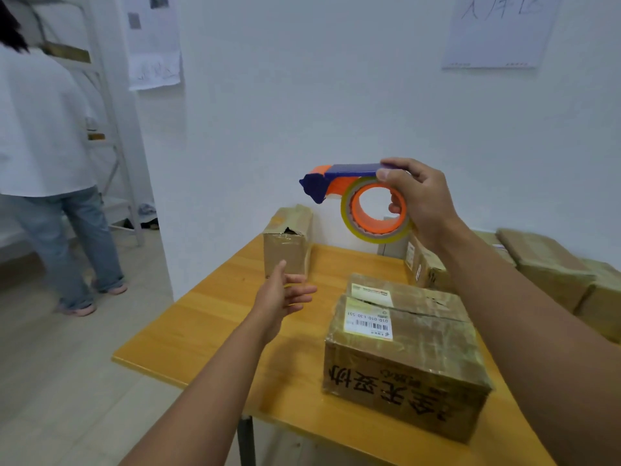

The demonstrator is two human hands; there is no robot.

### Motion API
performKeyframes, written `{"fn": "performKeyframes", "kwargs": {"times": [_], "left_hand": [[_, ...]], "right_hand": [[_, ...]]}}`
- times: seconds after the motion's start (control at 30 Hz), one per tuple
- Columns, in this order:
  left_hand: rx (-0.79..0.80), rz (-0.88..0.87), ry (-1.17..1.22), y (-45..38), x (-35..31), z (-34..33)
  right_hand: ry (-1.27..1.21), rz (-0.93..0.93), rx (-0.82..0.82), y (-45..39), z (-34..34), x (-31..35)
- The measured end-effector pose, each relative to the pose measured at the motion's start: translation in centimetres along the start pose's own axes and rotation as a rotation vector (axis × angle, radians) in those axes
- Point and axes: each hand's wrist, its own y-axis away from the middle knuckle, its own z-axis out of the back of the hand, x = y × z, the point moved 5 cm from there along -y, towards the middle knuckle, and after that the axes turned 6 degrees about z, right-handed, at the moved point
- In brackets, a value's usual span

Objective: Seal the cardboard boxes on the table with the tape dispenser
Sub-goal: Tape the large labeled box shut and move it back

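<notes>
Right now right hand (421,200) grips tape dispenser (359,196) raised off table, fingers curled through roll for control; left hand (282,295) fingers spread, reaching toward small box (287,243) just beyond fingertips.

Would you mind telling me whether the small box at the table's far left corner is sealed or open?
Open: the small box shows a torn gap in its top.

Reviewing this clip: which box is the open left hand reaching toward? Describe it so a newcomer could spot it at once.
Start at the wooden table and go to its far left corner by the white wall. The small upright box stands there alone, just beyond the left hand. Unlike the big labelled box lying flat nearby, it is taller than wide, with a torn top.
</notes>
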Motion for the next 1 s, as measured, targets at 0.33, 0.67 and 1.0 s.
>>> {"fn": "performKeyframes", "kwargs": {"times": [0.33,0.67,1.0], "left_hand": [[0.296,0.066,0.270,-0.8,-0.7,-1.4],[0.118,-0.002,-0.343,-1.8,-3.4,-2.3],[0.167,-0.142,-0.442,-0.9,-4.9,-6.4]], "right_hand": [[0.012,-0.041,0.018,0.8,2.8,-2.1],[0.189,-0.124,0.076,5.0,11.1,-5.0],[0.161,-0.159,0.022,7.4,15.4,-4.8]]}}
